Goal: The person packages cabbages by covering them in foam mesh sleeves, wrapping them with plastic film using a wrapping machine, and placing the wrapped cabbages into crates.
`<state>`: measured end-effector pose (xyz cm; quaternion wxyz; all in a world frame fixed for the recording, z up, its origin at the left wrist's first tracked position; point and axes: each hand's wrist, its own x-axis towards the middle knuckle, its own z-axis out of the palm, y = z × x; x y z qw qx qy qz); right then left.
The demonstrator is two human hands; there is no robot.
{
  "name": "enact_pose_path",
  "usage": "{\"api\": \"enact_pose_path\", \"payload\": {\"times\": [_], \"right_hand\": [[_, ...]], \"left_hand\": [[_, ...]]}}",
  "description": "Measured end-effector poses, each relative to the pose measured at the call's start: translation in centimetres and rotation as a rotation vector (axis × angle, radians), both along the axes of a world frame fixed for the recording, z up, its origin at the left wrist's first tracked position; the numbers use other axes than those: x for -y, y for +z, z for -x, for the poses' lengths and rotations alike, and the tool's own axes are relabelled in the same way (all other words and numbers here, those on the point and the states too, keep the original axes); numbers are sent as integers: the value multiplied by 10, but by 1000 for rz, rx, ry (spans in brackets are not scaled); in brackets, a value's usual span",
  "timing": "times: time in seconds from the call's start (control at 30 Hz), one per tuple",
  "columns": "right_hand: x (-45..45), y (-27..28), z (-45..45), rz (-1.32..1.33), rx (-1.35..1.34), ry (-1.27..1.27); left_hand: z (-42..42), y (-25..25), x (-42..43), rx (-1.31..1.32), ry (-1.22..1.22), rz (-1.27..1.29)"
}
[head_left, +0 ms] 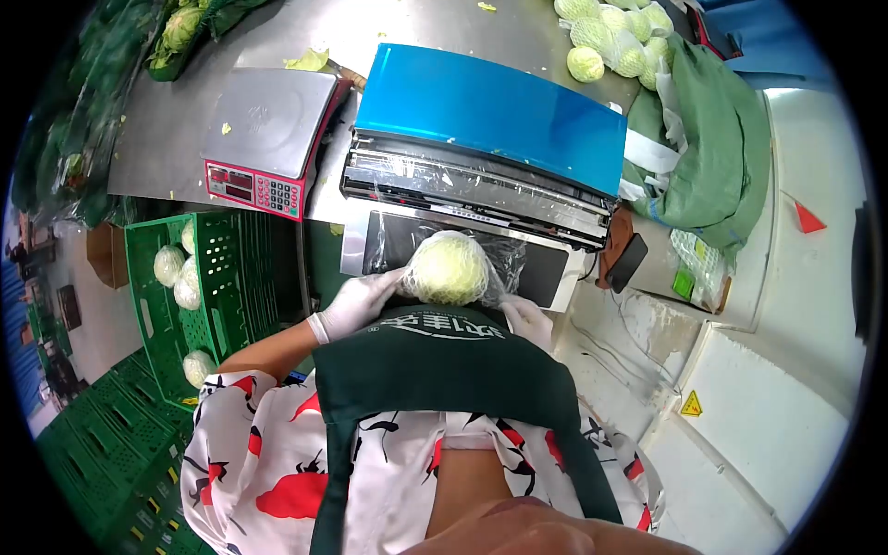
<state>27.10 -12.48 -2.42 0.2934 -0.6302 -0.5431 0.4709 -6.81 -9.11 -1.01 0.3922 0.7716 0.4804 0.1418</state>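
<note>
A round pale green cabbage (448,268) in a white foam net sits against the front of my apron, on the near side of the wrapping machine's dark plate (407,242). Clear plastic film (506,257) spreads out around it, wrinkled on the right. My left hand (359,305), in a white glove, is closed at the cabbage's left side with its fingers on the film edge. On the right, my gloved right hand (528,321) is closed on the film, slightly apart from the cabbage. Its fingertips are partly hidden by the film and apron.
Beyond the plate stands the blue-covered wrapping machine (490,106). A red-edged scale (268,129) is at its left. Netted cabbages (610,37) lie at the back right beside a green sack (717,139). A green crate (199,305) with several wrapped cabbages stands at left.
</note>
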Motion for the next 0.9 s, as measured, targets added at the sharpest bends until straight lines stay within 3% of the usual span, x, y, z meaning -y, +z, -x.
{"api": "enact_pose_path", "payload": {"times": [0.07,0.1,0.13,0.2,0.27,0.37,0.43,0.47,0.53,0.57,0.6,0.63,0.67,0.7,0.73,0.77,0.8,0.9], "right_hand": [[1,9,2,193,-159,-167],[-12,30,11,285,-235,-362],[-15,34,7,316,-249,-399],[-8,17,-4,432,-387,-446],[14,-26,-14,664,-300,-433],[36,-97,3,893,-253,-142],[36,-140,33,414,274,381],[38,-170,47,493,-376,346],[16,-165,74,437,-971,424],[8,-149,77,509,-1108,401],[-5,-120,85,587,-1245,373],[-20,-89,93,670,-1374,343],[-41,-60,91,1128,-1649,215],[-60,-32,101,890,-1387,355],[-72,-20,102,1048,-1323,222],[-83,-6,108,842,-1205,376],[-90,8,113,636,-1081,519],[-97,45,116,406,-649,502]], "left_hand": [[8,-2,7,-37,43,5],[8,7,6,-56,121,-20],[6,9,5,-26,241,-126],[9,22,3,235,482,406],[24,-41,30,561,614,869],[13,-116,53,505,328,956],[-23,-127,47,374,246,867],[-27,-125,44,266,134,638],[-28,-114,35,50,-78,171],[-16,-129,34,-56,-219,63],[-12,-75,4,-86,-289,-21],[-14,-72,-7,120,-226,-220],[-16,-44,-28,151,-174,-248],[-27,-22,-40,400,138,-24],[-32,4,-54,592,322,272],[-39,25,-68,798,479,543],[-47,30,-78,929,503,506],[-62,28,-81,906,433,241]]}}
